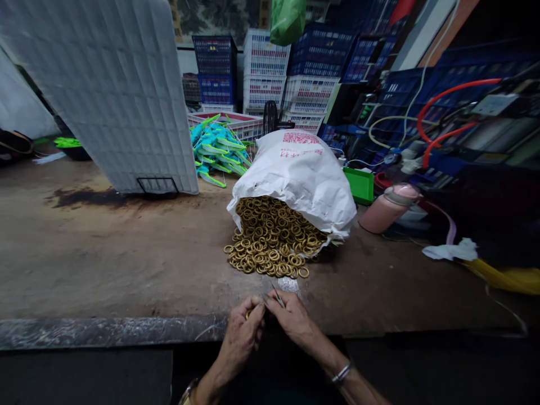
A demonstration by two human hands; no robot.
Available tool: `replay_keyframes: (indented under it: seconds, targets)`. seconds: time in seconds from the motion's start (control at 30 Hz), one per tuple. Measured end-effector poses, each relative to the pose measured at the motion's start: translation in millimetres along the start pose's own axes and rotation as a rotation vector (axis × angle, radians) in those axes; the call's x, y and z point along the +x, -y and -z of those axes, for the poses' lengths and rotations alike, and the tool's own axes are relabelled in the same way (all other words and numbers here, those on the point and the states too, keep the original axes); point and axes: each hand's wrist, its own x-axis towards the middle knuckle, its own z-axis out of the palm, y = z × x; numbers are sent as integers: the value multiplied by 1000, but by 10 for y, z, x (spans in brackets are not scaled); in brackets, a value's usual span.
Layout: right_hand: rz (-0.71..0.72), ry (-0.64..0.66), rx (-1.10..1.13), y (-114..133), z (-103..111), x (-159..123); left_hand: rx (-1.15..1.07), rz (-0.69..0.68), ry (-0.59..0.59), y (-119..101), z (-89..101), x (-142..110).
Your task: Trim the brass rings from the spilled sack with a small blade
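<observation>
My left hand (241, 333) is closed on a brass-coloured ring (247, 315), only part of which shows between the fingers. Close beside it, my right hand (294, 319) grips a thin pointed metal tool (277, 296) whose tip points up and to the left; its exact kind is too small to tell. The fingertips of both hands nearly meet at the table's front edge. Just beyond them, many similar rings (270, 256) spill out of the open mouth of a white woven sack (301, 174) lying on its side, with red print on it.
A tall pale ribbed panel (139, 101) stands at left on the wooden table (105, 253). Behind are blue-and-green plastic pieces (219, 146) and stacked crates (265, 64). At right stand a green tray (358, 184), a pink bottle (387, 209), hoses and a white cloth (451, 250).
</observation>
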Motion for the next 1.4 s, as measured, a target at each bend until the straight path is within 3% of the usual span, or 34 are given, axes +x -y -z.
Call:
replay_keyframes:
  seconds: [0.63, 0.7, 0.8, 0.93, 1.07, 1.4]
  targets:
    - [-37, 62, 231, 164, 42, -49, -319, 16, 127, -66, -1, -100]
    - [-22, 27, 172, 128, 43, -53, -315, 0, 129, -72, -7, -111]
    - [117, -50, -58, 64, 46, -85, -295, -26, 112, -97, -24, -120]
    - [250, 7, -357, 37, 50, -160, -221, -73, 50, -120, -42, -117]
    - [254, 34, -512, 73, 64, -194, -145, -159, 31, -95, -34, -118]
    - [244, 54, -639, 57, 34, -214, -107, -208, 34, -75, -24, -113]
